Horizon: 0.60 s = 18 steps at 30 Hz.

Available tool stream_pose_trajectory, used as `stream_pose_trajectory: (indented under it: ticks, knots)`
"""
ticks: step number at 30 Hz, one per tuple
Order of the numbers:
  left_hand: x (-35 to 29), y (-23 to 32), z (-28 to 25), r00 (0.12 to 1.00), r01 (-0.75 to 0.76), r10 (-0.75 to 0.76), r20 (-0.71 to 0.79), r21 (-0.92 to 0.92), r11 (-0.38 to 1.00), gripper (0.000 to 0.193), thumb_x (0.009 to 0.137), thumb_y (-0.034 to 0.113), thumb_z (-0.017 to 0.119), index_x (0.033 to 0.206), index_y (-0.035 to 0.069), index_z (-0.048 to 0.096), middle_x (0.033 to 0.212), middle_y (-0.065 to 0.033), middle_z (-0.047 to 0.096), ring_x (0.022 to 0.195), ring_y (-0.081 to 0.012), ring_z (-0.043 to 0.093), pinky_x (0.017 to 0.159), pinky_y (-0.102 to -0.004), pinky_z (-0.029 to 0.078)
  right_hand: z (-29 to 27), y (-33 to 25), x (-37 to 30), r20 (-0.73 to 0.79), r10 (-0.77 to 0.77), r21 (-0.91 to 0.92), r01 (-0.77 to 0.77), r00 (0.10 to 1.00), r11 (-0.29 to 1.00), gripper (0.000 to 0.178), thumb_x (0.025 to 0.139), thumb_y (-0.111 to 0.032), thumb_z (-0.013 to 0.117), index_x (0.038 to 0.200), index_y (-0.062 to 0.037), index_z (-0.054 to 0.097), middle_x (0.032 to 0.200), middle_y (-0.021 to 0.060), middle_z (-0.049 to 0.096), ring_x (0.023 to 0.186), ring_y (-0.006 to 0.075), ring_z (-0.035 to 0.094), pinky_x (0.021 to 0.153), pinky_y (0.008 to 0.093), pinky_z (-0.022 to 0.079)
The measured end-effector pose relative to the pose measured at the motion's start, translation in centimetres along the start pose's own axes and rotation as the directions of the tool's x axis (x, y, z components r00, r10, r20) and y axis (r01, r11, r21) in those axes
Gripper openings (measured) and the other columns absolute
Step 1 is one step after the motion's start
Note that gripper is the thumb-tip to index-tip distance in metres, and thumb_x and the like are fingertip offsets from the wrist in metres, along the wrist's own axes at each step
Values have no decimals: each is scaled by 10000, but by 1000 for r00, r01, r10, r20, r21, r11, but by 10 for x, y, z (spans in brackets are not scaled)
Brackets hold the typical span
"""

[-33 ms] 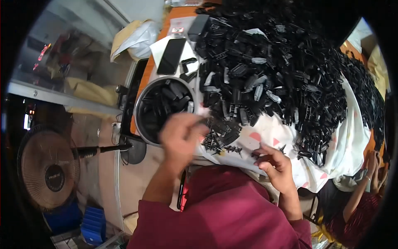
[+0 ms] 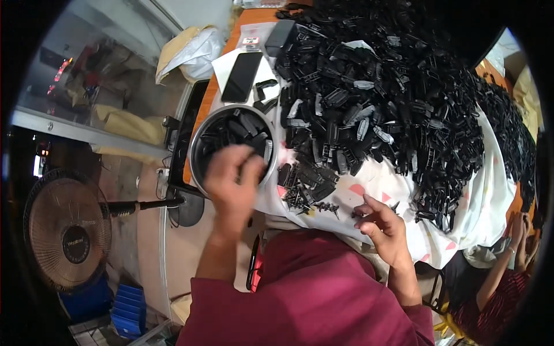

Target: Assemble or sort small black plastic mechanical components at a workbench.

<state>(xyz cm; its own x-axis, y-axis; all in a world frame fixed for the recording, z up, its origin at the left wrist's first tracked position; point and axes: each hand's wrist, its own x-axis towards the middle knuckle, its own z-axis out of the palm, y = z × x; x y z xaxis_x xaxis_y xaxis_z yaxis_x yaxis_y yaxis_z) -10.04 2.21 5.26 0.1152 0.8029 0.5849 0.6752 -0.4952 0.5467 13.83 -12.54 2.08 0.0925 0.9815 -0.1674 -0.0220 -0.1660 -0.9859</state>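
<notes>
My left hand is over the near side of a round metal bowl that holds black plastic pieces. Its fingers are blurred but apart, and nothing shows between them. To the right, my right hand hovers at the cloth's near edge, thumb and fingers curled together around something small and dark, too small to make out. Between the hands lie small dark screws and a few loose black plastic parts on the white patterned cloth.
A big heap of black plastic parts covers the table's far side. Left of it lie a phone and a dark box. A fan stands at left. At far right are another person's hands.
My left hand has moved left, from beside the loose parts to over the bowl, and its fingers have spread. The right hand stays nearly where it was.
</notes>
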Motion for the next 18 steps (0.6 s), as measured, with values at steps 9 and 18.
stream_pose_trajectory:
  ticks: [9, 18]
  knots:
    - [-12, -61, -34, 997, -64, 47, 68, 289, 955, 242, 684, 121, 691, 898, 61, 597, 1047, -96, 561, 1022, -293, 490, 904, -404, 359, 107, -14, 104, 234, 249, 66, -271, 940, 960, 392, 875, -136, 543, 1198, 46, 417, 913, 109, 581, 676, 155, 609, 526, 243, 504]
    - [-66, -76, -46, 954, 130, -124, -274, 3, 992, 128, 801, 40, 569, 924, 5, 578, 1081, -125, 542, 1026, -270, 485, 895, -368, 376, 162, -2, 161, 211, 372, 7, -382, 904, 924, 322, 801, -17, 527, 1100, 68, 443, 833, 183, 599, 514, 212, 604, 371, 272, 495]
